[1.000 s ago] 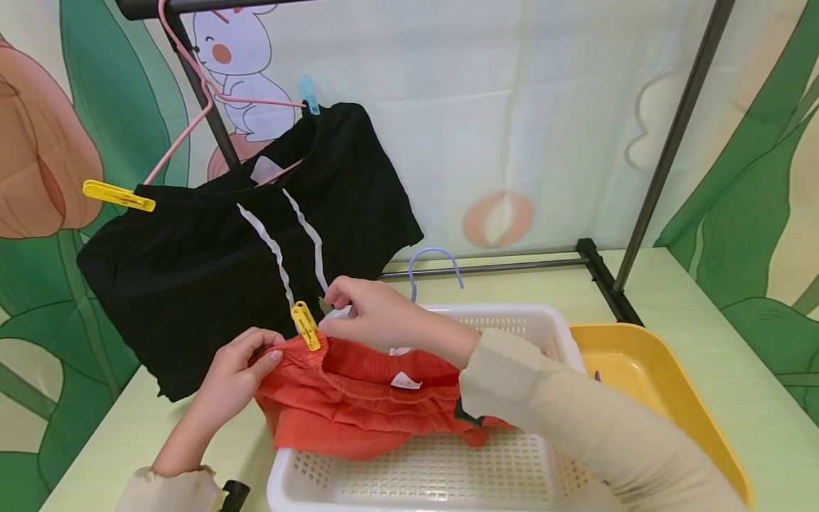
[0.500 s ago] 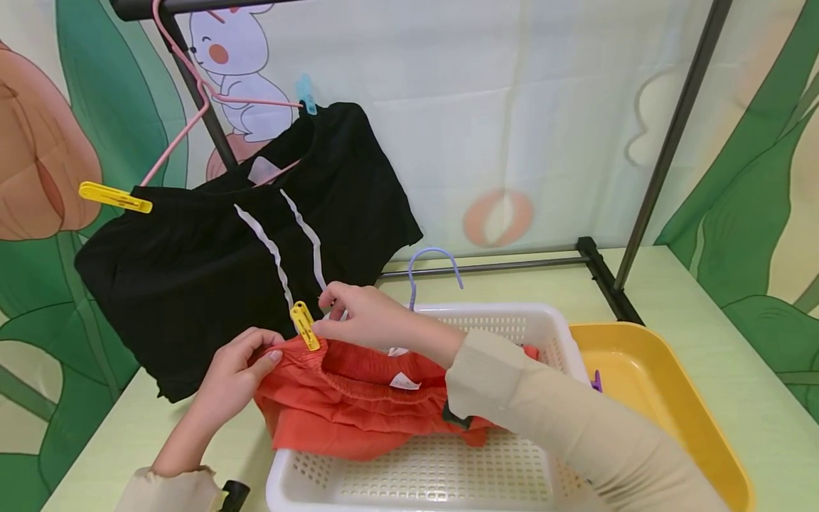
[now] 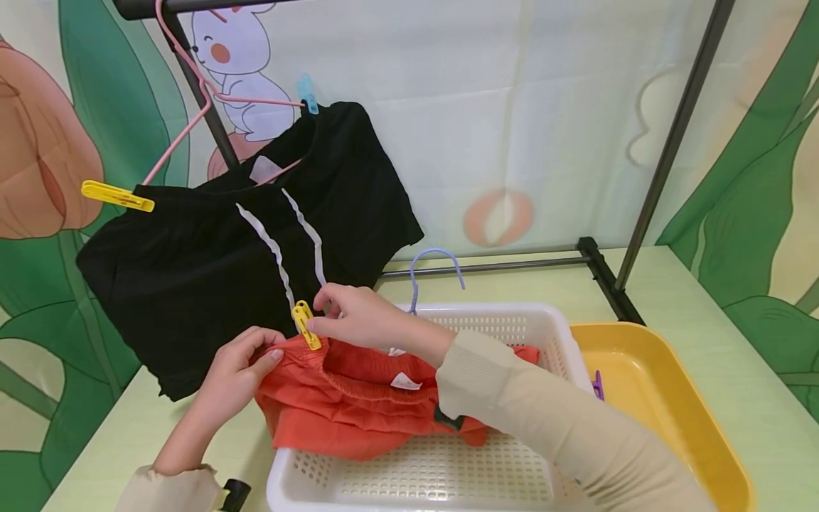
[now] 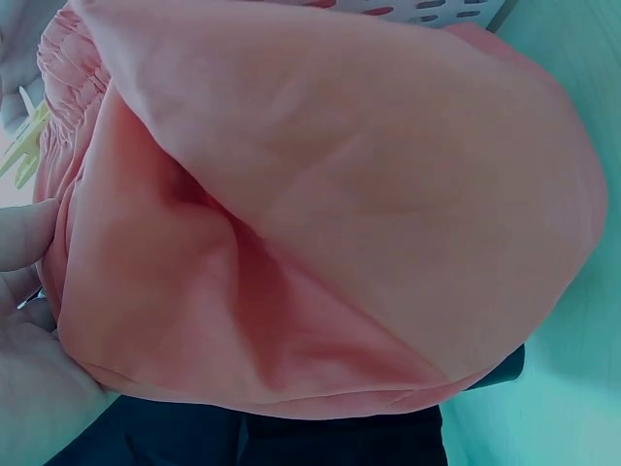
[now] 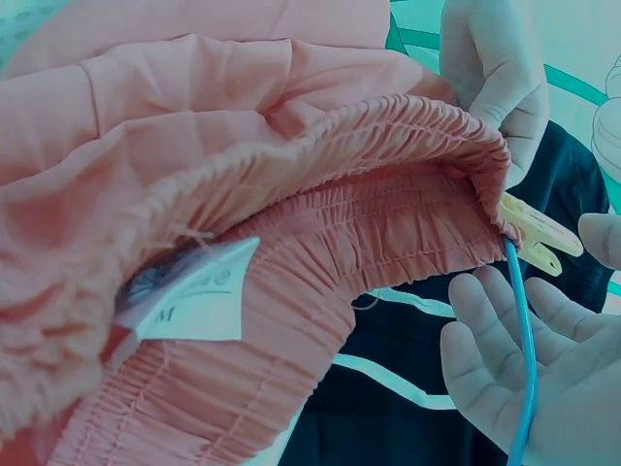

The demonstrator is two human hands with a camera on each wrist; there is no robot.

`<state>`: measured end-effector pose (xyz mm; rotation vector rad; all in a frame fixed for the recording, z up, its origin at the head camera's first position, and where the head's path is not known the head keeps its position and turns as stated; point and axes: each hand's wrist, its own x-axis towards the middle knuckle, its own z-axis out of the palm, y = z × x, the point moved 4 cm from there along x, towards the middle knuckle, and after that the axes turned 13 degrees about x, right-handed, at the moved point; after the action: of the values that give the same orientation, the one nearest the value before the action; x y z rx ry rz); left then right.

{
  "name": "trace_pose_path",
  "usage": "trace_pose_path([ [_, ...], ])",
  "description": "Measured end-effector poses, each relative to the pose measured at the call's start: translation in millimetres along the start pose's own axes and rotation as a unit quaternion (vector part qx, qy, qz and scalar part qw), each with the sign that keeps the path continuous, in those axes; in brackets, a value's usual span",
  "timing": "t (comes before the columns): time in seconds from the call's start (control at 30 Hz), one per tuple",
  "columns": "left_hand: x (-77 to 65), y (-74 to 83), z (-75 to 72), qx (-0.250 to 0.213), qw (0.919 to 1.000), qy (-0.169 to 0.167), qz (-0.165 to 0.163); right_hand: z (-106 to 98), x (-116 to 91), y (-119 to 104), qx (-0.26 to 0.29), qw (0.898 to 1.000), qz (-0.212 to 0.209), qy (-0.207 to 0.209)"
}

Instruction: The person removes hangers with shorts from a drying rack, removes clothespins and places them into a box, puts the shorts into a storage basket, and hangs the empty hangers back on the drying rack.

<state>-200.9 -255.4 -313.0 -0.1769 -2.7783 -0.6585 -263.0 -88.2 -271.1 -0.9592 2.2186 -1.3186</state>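
Observation:
My left hand [image 3: 232, 371] pinches the gathered waistband of orange-red shorts [image 3: 358, 421] at its left corner, thumb in front. A yellow clothespin [image 3: 306, 326] is clipped to that corner beside it. My right hand [image 3: 371, 316] is just right of the clothespin, thumb tip close to its side. In the right wrist view its fingers are spread in a loose curve, and the blue hanger's rod [image 5: 527, 379] crosses in front of the palm. The hanger's hook [image 3: 437, 251] stands up behind my right forearm. A white label [image 3: 406, 382] shows inside the waistband.
The shorts lie over a white perforated basket [image 3: 441, 473]. A yellow tray [image 3: 646, 377] sits to its right, with a purple clip [image 3: 598, 386] near the basket's edge. Black shorts [image 3: 211, 277] hang from a pink hanger [image 3: 179, 142] on a black rack [image 3: 672, 142].
My right hand has slid slightly left along the waistband corner, bringing its thumb to the clothespin. The left hand and the shorts have stayed in place.

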Motion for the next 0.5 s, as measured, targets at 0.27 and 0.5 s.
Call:
trace_pose_path([
  [0.27, 0.3, -0.7, 0.4, -0.001, 1.0, 0.005, 0.007, 3.2, 5.0, -0.4, 0.025, 1.0, -0.007, 0.008],
  [0.5, 0.4, -1.0, 0.9, 0.004, 0.9998, 0.012, 0.012, 5.8, 8.6, -1.8, 0.021, 1.0, -0.008, 0.01],
])
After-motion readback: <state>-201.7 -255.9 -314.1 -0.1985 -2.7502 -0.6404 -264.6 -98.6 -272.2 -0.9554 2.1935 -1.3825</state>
